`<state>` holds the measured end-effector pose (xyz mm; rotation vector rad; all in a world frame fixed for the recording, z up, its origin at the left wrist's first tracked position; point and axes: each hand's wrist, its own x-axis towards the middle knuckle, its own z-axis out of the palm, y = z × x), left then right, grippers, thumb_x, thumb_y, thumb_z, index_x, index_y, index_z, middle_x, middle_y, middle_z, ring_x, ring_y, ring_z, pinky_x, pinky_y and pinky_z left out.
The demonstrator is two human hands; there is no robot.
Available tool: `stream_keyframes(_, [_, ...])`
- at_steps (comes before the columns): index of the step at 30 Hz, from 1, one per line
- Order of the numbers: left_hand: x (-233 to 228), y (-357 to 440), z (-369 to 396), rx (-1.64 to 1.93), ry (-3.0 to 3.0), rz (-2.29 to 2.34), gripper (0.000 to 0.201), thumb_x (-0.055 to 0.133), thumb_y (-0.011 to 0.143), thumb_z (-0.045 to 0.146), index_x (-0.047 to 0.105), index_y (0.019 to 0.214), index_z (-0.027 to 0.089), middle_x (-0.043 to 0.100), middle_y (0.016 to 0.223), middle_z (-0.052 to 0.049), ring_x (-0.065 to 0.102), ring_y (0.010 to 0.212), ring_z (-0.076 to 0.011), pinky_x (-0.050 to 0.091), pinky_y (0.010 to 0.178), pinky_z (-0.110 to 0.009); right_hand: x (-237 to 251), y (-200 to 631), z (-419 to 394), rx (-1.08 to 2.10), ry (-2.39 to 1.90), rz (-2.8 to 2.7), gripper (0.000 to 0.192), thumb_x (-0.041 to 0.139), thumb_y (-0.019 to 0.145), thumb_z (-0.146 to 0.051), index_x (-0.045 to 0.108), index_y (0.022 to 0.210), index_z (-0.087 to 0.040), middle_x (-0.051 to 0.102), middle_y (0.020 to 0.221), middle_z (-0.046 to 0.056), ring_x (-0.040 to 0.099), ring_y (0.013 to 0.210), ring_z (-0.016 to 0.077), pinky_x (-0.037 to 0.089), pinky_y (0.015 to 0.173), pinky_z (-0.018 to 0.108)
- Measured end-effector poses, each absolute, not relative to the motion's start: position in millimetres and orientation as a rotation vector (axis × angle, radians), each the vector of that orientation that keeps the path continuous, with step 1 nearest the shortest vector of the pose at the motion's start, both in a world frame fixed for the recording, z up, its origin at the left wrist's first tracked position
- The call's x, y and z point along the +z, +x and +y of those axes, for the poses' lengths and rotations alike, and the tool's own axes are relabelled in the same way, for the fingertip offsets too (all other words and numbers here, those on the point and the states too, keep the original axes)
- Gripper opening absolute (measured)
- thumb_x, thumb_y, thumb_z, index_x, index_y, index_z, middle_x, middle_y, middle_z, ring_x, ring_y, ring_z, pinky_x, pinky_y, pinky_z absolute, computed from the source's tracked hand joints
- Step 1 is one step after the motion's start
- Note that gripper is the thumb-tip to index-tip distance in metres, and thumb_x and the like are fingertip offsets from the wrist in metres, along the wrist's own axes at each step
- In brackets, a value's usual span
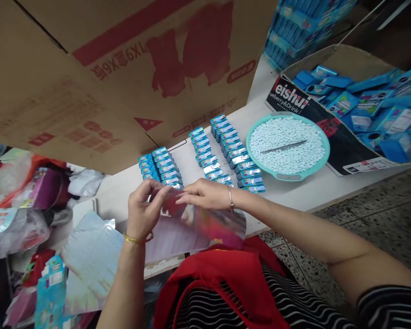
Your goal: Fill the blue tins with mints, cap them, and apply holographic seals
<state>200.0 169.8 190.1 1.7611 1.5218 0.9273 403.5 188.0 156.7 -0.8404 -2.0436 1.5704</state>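
Note:
My left hand (144,208) is closed in a pinch at the upper left edge of a glossy printed sheet (205,224), which has pink and red patches. The sheet bends and hangs over the table's near edge, against my red apron. My right hand (205,194) reaches in from the right, its fingers together at the same top edge and nearly touching my left fingertips. What lies right between the fingertips is too small to make out. Just beyond both hands stand rows of small blue boxes (207,148), with more small blue boxes (160,167) behind my left hand.
A turquoise bowl (288,178) holds white tablets and dark tweezers (284,146). To its right is a carton (306,100) of blue packs. A large cardboard box (123,105) walls off the back left. Another shiny sheet (92,260) and plastic scraps (20,233) lie left.

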Motion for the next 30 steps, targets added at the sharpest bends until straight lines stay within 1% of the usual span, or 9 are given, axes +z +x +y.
stream_keyframes(8, [136,158,185,1.219,1.072,1.746,0.036,0.078,0.060,0.040,0.050,0.069,0.019,0.055,0.059,0.005,0.047,0.049,-0.0066,0.036,0.046,-0.018,108,457,219,1.917,-0.830,-2.027,0.044,0.058,0.085,-0.049,0.046,0.059,-0.016,0.034,0.055,-0.007,0.030,0.053,0.0062,0.024,0.051,0.022])
stream_keyframes(13, [85,135,181,1.098,0.866,2.001,0.035,0.072,0.061,0.043,0.047,0.070,0.020,0.050,0.057,0.006,0.048,0.050,-0.0095,0.041,0.053,-0.023,84,452,217,1.925,-1.017,-1.402,0.037,0.070,0.074,-0.050,0.053,0.070,-0.017,0.055,0.059,-0.004,0.051,0.054,0.0090,0.040,0.052,0.022])
stream_keyframes(16, [65,133,179,0.859,1.157,2.279,0.040,0.069,0.067,0.041,0.056,0.098,0.020,0.062,0.074,0.000,0.060,0.070,-0.0186,0.047,0.072,-0.035,68,437,214,1.838,-1.130,-1.078,0.038,0.073,0.069,-0.050,0.053,0.076,-0.018,0.065,0.065,0.000,0.061,0.056,0.0131,0.049,0.056,0.026])
stream_keyframes(19, [52,145,184,0.524,1.664,2.266,0.052,0.065,0.076,0.041,0.052,0.123,0.022,0.066,0.105,-0.010,0.060,0.103,-0.0286,0.038,0.095,-0.047,49,420,212,1.781,-1.149,-1.026,0.036,0.070,0.072,-0.049,0.053,0.081,-0.019,0.066,0.063,-0.001,0.061,0.054,0.0122,0.051,0.056,0.026])
stream_keyframes(23, [28,169,193,0.319,2.070,1.870,0.030,0.055,0.086,0.042,0.064,0.107,0.023,0.059,0.126,-0.013,0.048,0.122,-0.0306,0.031,0.102,-0.048,19,401,205,1.677,-1.302,-1.022,0.035,0.063,0.077,-0.051,0.055,0.090,-0.019,0.063,0.063,-0.003,0.055,0.049,0.0100,0.047,0.053,0.023])
stream_keyframes(24, [21,174,195,0.297,2.135,1.765,0.026,0.053,0.087,0.042,0.066,0.098,0.023,0.062,0.121,-0.012,0.049,0.121,-0.0292,0.030,0.103,-0.047,11,399,202,1.665,-1.346,-0.996,0.036,0.061,0.078,-0.053,0.055,0.089,-0.019,0.063,0.065,-0.002,0.055,0.051,0.0102,0.047,0.054,0.024])
stream_keyframes(26, [7,178,197,0.261,2.189,1.623,0.028,0.052,0.088,0.043,0.063,0.074,0.021,0.068,0.094,-0.009,0.057,0.102,-0.0250,0.031,0.101,-0.044,-3,397,195,1.635,-1.399,-0.959,0.041,0.055,0.080,-0.059,0.056,0.083,-0.018,0.064,0.070,0.001,0.058,0.059,0.0121,0.049,0.061,0.027])
stream_keyframes(28, [-1,177,200,0.263,2.153,1.607,0.041,0.052,0.087,0.047,0.051,0.057,0.020,0.059,0.064,-0.004,0.057,0.074,-0.0194,0.037,0.089,-0.037,-12,402,188,1.586,-1.411,-1.011,0.044,0.053,0.080,-0.061,0.057,0.079,-0.018,0.064,0.073,0.002,0.060,0.070,0.0146,0.048,0.069,0.029])
stream_keyframes(30, [-3,172,204,0.309,2.073,1.676,0.047,0.051,0.087,0.051,0.043,0.051,0.020,0.047,0.052,0.000,0.047,0.057,-0.0151,0.038,0.071,-0.030,-15,409,184,1.562,-1.392,-1.101,0.043,0.058,0.077,-0.060,0.059,0.079,-0.018,0.063,0.073,0.001,0.058,0.074,0.0155,0.046,0.071,0.029])
